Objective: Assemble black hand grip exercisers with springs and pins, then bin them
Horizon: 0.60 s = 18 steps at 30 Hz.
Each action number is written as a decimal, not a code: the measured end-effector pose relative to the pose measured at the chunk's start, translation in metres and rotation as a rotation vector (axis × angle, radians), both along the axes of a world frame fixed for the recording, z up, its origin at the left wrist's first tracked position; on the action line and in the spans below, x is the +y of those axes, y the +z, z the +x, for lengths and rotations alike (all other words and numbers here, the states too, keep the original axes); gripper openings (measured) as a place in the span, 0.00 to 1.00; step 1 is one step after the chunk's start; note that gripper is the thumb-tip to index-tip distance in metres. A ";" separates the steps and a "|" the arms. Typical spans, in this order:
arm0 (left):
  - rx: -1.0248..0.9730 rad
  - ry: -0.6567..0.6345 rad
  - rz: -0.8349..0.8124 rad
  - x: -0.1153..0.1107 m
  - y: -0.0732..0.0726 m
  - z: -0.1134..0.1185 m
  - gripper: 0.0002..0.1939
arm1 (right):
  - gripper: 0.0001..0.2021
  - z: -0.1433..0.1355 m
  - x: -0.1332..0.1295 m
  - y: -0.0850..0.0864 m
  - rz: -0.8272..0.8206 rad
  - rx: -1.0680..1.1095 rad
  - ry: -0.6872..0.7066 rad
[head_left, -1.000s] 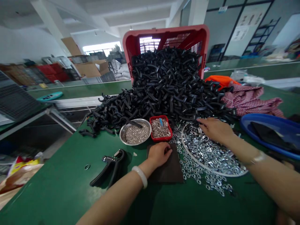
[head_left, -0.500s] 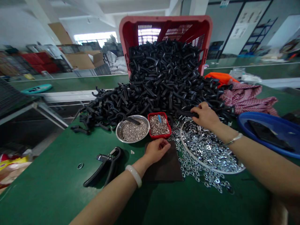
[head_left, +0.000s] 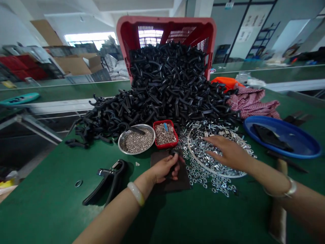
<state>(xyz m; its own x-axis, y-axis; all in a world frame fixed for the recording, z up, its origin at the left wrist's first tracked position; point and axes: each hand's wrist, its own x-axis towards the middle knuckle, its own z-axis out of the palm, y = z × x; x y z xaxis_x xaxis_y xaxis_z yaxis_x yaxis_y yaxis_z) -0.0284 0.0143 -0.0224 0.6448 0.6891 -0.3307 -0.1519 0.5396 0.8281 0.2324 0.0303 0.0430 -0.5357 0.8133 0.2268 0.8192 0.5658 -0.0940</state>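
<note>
Over the dark square mat, my left hand is closed around a black plastic handle, mostly hidden by the fingers. My right hand, slightly blurred, has its fingers apart and nothing visible in them. It is above a round white-rimmed tray heaped with shiny washers and small metal parts. Left of my left hand lies an assembled hand grip strengthener with a spring. Beyond that hand are a steel bowl of small metal pieces and a red box of pins with a blue-topped tool.
A tipped red crate spills a big pile of black handles across the back. To the right are a blue basin with a dark flat object, a checked cloth and a wooden-handled tool. A metal ring lies left.
My right hand has left the pile and moved down over the washers, letting go of a black handle. My left hand, bare before, now grips a black handle. The view has swung slightly right.
</note>
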 end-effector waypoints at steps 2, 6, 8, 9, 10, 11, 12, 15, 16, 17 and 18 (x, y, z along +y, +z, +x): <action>0.051 0.108 0.010 0.004 0.002 0.002 0.20 | 0.18 0.033 0.011 0.000 -0.002 -0.073 -0.202; 0.159 0.251 0.032 0.013 0.002 0.011 0.20 | 0.16 0.063 0.017 -0.005 -0.087 -0.139 -0.229; 0.202 0.269 0.054 0.014 0.000 0.015 0.20 | 0.16 0.060 0.014 -0.007 -0.098 -0.141 -0.192; 0.220 0.268 0.073 0.014 0.000 0.016 0.20 | 0.16 0.056 0.014 -0.008 -0.107 -0.144 -0.174; 0.237 0.262 0.093 0.013 -0.001 0.017 0.20 | 0.16 0.051 0.014 -0.009 -0.118 -0.150 -0.161; 0.251 0.254 0.115 0.013 -0.001 0.017 0.20 | 0.16 0.046 0.015 -0.009 -0.130 -0.160 -0.158; 0.263 0.244 0.136 0.012 -0.001 0.016 0.19 | 0.15 0.041 0.016 -0.010 -0.140 -0.176 -0.168; 0.282 0.226 0.187 0.009 0.000 0.016 0.18 | 0.13 0.028 0.021 -0.011 -0.151 -0.236 -0.247; 0.284 0.223 0.198 0.009 0.001 0.016 0.18 | 0.13 0.025 0.022 -0.011 -0.148 -0.250 -0.270; 0.286 0.221 0.207 0.008 0.001 0.016 0.18 | 0.12 0.023 0.024 -0.012 -0.141 -0.255 -0.291; 0.289 0.220 0.213 0.008 0.001 0.016 0.18 | 0.12 0.021 0.026 -0.013 -0.133 -0.249 -0.306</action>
<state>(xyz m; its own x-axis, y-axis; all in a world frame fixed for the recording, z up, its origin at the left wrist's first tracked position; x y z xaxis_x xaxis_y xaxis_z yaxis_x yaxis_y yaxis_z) -0.0123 0.0226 -0.0212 0.3763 0.8725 -0.3116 0.0105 0.3323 0.9431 0.2539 0.0559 0.0302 -0.2902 0.9570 0.0030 0.9545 0.2892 0.0729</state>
